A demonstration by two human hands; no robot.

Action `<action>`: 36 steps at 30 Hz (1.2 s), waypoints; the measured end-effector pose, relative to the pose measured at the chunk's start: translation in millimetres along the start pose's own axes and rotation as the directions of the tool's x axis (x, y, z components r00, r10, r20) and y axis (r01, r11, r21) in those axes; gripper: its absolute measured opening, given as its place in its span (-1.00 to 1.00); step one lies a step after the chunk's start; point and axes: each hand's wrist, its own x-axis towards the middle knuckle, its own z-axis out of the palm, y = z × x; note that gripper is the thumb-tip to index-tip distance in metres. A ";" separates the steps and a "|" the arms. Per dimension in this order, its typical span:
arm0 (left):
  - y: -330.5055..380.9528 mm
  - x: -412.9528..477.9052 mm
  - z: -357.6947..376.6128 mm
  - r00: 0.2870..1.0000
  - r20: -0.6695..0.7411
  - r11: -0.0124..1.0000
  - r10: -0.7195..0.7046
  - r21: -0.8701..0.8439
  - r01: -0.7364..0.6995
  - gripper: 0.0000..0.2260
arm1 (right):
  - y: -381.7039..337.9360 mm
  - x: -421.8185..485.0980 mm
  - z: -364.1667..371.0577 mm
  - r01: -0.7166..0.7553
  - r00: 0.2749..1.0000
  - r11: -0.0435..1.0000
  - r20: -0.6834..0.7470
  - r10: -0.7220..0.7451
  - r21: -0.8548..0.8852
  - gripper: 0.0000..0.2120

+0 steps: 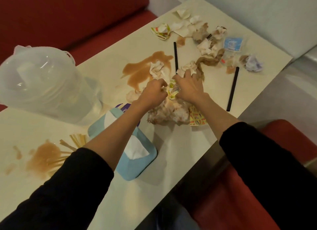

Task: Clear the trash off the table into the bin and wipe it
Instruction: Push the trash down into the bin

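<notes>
Crumpled stained napkins [169, 113] litter the spill-marked table [180, 144], bin [39, 85] at left.

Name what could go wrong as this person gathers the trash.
The soggy napkin pile that the left hand and right hand gather may tear or drip on the way to the bin. Dragging paper through the brown spill could smear it wider. The black straw near the table edge might roll off.
</notes>
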 end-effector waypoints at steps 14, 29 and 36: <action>57.1 -4.3 -7.0 0.986 0.117 0.751 -0.116 -0.640 0.164 -0.62 | 42.2 -23.4 -57.5 0.179 0.949 0.830 -0.317 -0.003 0.529 -0.91; 39.3 -25.3 15.5 0.959 0.109 0.820 -0.261 -0.499 0.280 -0.56 | 68.5 -73.0 19.5 -0.234 0.972 0.836 0.124 0.199 0.497 -0.50; 42.8 -29.1 17.4 0.967 0.099 0.851 -0.235 -0.460 0.254 -0.58 | 64.8 -78.2 36.6 -0.242 0.968 0.762 0.092 0.234 0.600 -0.56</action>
